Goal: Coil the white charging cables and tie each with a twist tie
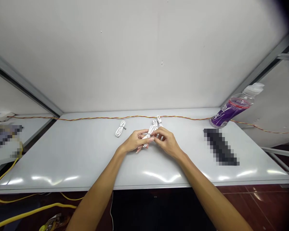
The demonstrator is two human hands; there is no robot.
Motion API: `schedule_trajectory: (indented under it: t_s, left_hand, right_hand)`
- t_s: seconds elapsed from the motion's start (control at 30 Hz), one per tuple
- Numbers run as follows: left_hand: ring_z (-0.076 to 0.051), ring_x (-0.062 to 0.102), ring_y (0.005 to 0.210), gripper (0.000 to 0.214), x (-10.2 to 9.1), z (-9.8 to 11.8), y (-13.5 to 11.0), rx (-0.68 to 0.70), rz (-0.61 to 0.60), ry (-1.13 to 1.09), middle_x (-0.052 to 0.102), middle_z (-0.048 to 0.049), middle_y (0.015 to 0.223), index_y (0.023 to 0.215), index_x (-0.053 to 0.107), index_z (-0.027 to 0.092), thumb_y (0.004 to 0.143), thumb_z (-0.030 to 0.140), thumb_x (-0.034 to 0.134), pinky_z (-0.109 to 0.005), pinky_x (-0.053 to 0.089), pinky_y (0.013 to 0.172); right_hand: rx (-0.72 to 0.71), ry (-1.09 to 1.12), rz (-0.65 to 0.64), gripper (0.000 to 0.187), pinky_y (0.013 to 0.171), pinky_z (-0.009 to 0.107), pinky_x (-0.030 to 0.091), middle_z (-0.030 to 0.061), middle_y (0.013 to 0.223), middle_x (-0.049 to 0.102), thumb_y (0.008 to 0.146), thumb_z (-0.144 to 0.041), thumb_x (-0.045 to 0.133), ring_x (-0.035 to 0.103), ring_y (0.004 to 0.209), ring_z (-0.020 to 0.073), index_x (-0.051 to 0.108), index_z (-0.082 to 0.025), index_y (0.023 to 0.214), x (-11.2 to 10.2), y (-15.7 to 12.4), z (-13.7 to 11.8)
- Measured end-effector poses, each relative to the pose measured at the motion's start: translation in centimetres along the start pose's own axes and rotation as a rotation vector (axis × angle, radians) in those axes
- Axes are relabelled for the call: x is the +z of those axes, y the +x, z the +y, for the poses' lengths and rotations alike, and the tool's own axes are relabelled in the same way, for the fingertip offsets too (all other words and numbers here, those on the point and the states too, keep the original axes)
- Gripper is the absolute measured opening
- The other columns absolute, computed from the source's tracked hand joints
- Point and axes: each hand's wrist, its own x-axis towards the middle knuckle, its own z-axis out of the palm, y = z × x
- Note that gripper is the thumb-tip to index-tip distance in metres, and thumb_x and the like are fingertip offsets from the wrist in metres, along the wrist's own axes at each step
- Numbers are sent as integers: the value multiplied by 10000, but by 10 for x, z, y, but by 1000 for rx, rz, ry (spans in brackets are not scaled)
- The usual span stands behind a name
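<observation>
My left hand is closed around a coiled white cable, with its thumb lying across the lower part of the bundle. A thin black tie goes round the middle of that coil. At the side of the coil, my right hand pinches the end of this tie between thumb and fingers. Just behind my hands lie further coiled white cables, one partly hidden by the held coil and another beyond my right fingers. Apart to the left, a white cable coil with a black tie rests on the table.
The grey table stands against a pale wall. A twisted red and yellow wire runs along its back. At the right are a purple-labelled bottle and a blurred dark object. A yellow cable hangs at the lower left.
</observation>
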Motion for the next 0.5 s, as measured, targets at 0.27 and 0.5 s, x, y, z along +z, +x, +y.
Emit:
schedule_trajectory:
  t_s: [0.27,0.5]
  left_hand:
    - [-44,403,341,659,1,1,0,15,34,-12,637,-8,659,1315,543,138,786,496,707,-177,337,323]
    - [-37,391,335,619,2,-1,0,20,34,8,639,-16,669,1276,563,130,798,501,693,-175,331,325]
  right_hand:
    - [1,-17,79,148,628,287,460,32,880,630,871,-248,601,581,731,162,720,-251,960,2,0,-4]
    - [18,28,50,154,625,294,451,36,879,638,867,-266,604,554,686,154,733,-244,949,2,0,-1]
